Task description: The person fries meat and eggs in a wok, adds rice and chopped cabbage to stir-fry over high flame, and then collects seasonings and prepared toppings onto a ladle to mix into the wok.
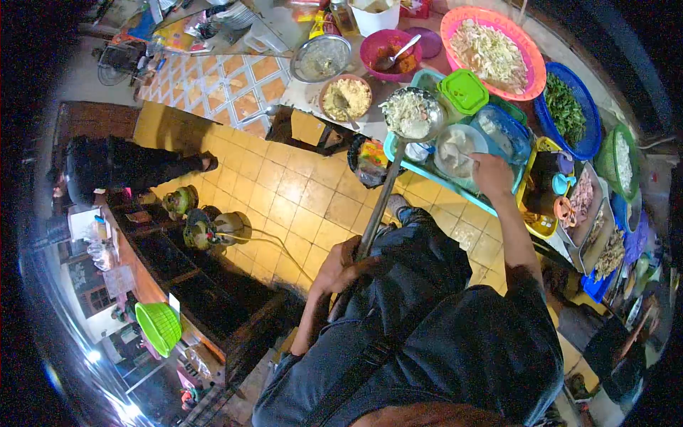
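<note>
My left hand (340, 267) is wrapped round the handle of a long-handled ladle (380, 203), which slants up and away from my body. Shredded cabbage (405, 112) fills its round bowl, which hangs over the edge of a turquoise tray (487, 205). Over a clear tub of white powder (455, 162) my right hand (492, 174) is closed on what looks like a spoon, its end down in the powder. Right behind the tub are a blue container (518, 146) with white contents and a green-lidded box (464, 91).
Along the counter stand a pink basin of shredded cabbage (498, 53), a blue basket of green leaves (567, 107), a pink bowl of red paste (398, 67) and a bowl of yellow mash (346, 98). Gas cylinders (231, 228) stand on the tiled floor. Another person (128, 164) stands at left.
</note>
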`<control>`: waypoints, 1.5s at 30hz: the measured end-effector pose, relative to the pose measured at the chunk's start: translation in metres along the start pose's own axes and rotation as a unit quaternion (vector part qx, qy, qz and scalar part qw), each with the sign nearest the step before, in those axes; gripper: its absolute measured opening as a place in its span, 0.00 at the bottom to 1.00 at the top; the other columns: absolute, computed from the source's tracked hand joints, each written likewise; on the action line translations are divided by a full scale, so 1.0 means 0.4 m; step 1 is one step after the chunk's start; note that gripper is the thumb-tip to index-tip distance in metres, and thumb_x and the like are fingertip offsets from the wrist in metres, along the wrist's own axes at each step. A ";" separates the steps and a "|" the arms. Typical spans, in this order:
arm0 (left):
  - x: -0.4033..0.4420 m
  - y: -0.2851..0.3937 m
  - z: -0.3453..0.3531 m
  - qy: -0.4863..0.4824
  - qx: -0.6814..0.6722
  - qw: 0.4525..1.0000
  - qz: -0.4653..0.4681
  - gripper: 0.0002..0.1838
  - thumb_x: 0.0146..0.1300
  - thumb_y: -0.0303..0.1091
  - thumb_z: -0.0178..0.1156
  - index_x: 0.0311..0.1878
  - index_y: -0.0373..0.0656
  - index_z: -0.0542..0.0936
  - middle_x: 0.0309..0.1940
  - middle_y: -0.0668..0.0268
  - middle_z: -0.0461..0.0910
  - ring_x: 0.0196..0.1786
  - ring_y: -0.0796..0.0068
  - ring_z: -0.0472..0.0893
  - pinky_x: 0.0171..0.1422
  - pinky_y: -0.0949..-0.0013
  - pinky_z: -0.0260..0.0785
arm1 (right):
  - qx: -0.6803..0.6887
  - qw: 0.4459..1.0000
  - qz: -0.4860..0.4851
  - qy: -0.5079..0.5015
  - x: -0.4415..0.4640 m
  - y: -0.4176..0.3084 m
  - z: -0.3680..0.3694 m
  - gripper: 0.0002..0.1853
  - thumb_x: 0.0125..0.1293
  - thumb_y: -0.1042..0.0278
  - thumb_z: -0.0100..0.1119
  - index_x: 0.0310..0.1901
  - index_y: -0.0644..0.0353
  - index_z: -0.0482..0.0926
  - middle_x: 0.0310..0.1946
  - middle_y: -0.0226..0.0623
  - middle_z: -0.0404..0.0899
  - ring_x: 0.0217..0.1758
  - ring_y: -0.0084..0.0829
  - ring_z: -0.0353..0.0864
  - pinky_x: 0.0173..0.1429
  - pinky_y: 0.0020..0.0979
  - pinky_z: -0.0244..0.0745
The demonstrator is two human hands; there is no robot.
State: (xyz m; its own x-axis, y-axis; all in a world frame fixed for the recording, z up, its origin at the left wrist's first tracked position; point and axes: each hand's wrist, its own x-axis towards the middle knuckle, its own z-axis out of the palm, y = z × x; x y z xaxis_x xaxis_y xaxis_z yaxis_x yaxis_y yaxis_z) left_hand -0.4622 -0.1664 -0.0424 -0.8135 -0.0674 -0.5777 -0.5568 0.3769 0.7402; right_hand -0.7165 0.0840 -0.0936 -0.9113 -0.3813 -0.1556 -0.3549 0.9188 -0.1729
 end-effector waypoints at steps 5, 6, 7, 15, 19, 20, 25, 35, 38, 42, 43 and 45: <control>0.007 0.044 -0.047 -0.018 0.006 1.000 -0.012 0.22 0.51 0.46 0.61 0.39 0.36 0.73 0.23 0.58 0.72 0.29 0.71 0.70 0.34 0.65 0.62 | 0.030 0.996 -0.032 0.076 0.015 -0.067 -0.128 0.13 0.58 0.69 0.48 0.42 0.47 0.80 0.32 0.44 0.80 0.37 0.45 0.79 0.42 0.43 0.74; 0.008 0.052 -0.061 -0.034 -0.008 0.999 0.006 0.22 0.51 0.45 0.61 0.40 0.36 0.74 0.24 0.60 0.72 0.29 0.72 0.70 0.34 0.66 0.62 | 0.024 0.996 -0.037 0.076 0.027 -0.064 -0.122 0.13 0.58 0.69 0.48 0.42 0.47 0.80 0.32 0.44 0.80 0.37 0.45 0.79 0.42 0.43 0.74; 0.013 0.055 -0.071 -0.049 -0.022 0.998 0.025 0.22 0.52 0.44 0.61 0.42 0.36 0.74 0.25 0.62 0.73 0.30 0.74 0.70 0.34 0.67 0.62 | -0.036 0.997 -0.006 0.061 0.042 -0.061 -0.106 0.10 0.57 0.67 0.49 0.38 0.51 0.80 0.31 0.45 0.80 0.35 0.44 0.80 0.39 0.43 0.75; 0.015 -0.071 -0.185 -0.029 -0.252 0.965 0.064 0.22 0.52 0.35 0.61 0.51 0.37 0.72 0.26 0.70 0.74 0.24 0.81 0.70 0.26 0.75 0.63 | -0.165 0.986 0.019 -0.023 0.093 -0.074 0.060 0.11 0.58 0.70 0.48 0.42 0.59 0.75 0.41 0.47 0.75 0.44 0.46 0.76 0.47 0.45 0.71; -0.006 -0.180 -0.353 0.020 -0.269 0.960 0.073 0.20 0.53 0.35 0.60 0.49 0.36 0.72 0.25 0.71 0.73 0.26 0.80 0.69 0.29 0.74 0.63 | -0.059 0.994 -0.061 0.070 0.223 -0.347 -0.002 0.17 0.60 0.66 0.50 0.50 0.61 0.72 0.44 0.46 0.75 0.44 0.43 0.76 0.48 0.44 0.71; -0.014 -0.217 -0.391 0.037 -0.272 0.958 0.082 0.20 0.53 0.35 0.60 0.49 0.36 0.72 0.25 0.71 0.73 0.26 0.80 0.69 0.29 0.74 0.63 | -0.022 0.979 -0.135 0.149 0.259 -0.423 -0.005 0.19 0.59 0.66 0.52 0.51 0.64 0.71 0.42 0.46 0.75 0.43 0.43 0.76 0.48 0.41 0.71; -0.040 -0.401 -0.664 0.178 -0.204 0.959 0.078 0.19 0.51 0.35 0.59 0.45 0.35 0.73 0.24 0.65 0.74 0.29 0.77 0.71 0.35 0.70 0.65 | 0.207 0.930 -0.235 0.193 0.462 -0.963 -0.055 0.25 0.61 0.65 0.53 0.59 0.63 0.63 0.41 0.48 0.76 0.41 0.41 0.76 0.45 0.36 0.70; -0.070 -0.560 -1.119 0.323 -0.294 0.898 -0.056 0.13 0.50 0.33 0.62 0.35 0.37 0.72 0.21 0.68 0.70 0.26 0.79 0.68 0.30 0.73 0.62 | 0.391 0.791 -0.372 0.287 1.067 -1.874 -0.172 0.38 0.55 0.65 0.63 0.63 0.61 0.52 0.53 0.49 0.67 0.48 0.34 0.74 0.45 0.32 0.74; -0.015 -0.659 -1.247 0.317 -0.326 0.889 -0.057 0.11 0.50 0.29 0.62 0.34 0.37 0.71 0.20 0.69 0.70 0.23 0.81 0.68 0.27 0.74 0.61 | 0.344 0.800 -0.337 0.357 1.302 -2.031 -0.195 0.41 0.52 0.62 0.64 0.62 0.68 0.51 0.54 0.54 0.66 0.50 0.46 0.72 0.51 0.37 0.70; 0.069 -0.730 -1.452 0.348 -0.286 0.892 -0.027 0.09 0.52 0.27 0.61 0.32 0.38 0.70 0.17 0.70 0.69 0.16 0.80 0.69 0.21 0.74 0.61 | 0.176 0.818 -0.271 0.477 1.541 -2.153 -0.170 0.47 0.51 0.56 0.64 0.62 0.76 0.46 0.57 0.58 0.64 0.56 0.52 0.67 0.61 0.40 0.61; 0.077 -0.685 -1.528 0.342 -0.350 0.871 -0.031 0.09 0.53 0.27 0.61 0.31 0.39 0.70 0.17 0.70 0.69 0.15 0.80 0.69 0.20 0.75 0.61 | 0.241 0.844 -0.246 0.410 1.539 -2.178 -0.186 0.48 0.51 0.55 0.64 0.62 0.76 0.45 0.56 0.58 0.64 0.57 0.51 0.67 0.61 0.40 0.61; 0.112 -0.700 -1.624 0.329 -0.389 0.860 -0.039 0.09 0.52 0.27 0.61 0.31 0.39 0.70 0.16 0.70 0.69 0.15 0.80 0.69 0.19 0.75 0.61 | 0.290 0.863 -0.222 0.348 1.530 -2.208 -0.201 0.48 0.51 0.54 0.64 0.63 0.74 0.46 0.55 0.57 0.66 0.57 0.49 0.67 0.58 0.40 0.63</control>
State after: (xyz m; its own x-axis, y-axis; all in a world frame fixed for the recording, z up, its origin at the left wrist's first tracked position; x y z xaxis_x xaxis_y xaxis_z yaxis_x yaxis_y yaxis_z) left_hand -0.4518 -0.8753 -0.0520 -0.5453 -0.6683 -0.5059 -0.3498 -0.3671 0.8619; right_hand -0.9774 -0.9527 0.0420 -0.6891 -0.3424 0.6386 -0.7207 0.4156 -0.5548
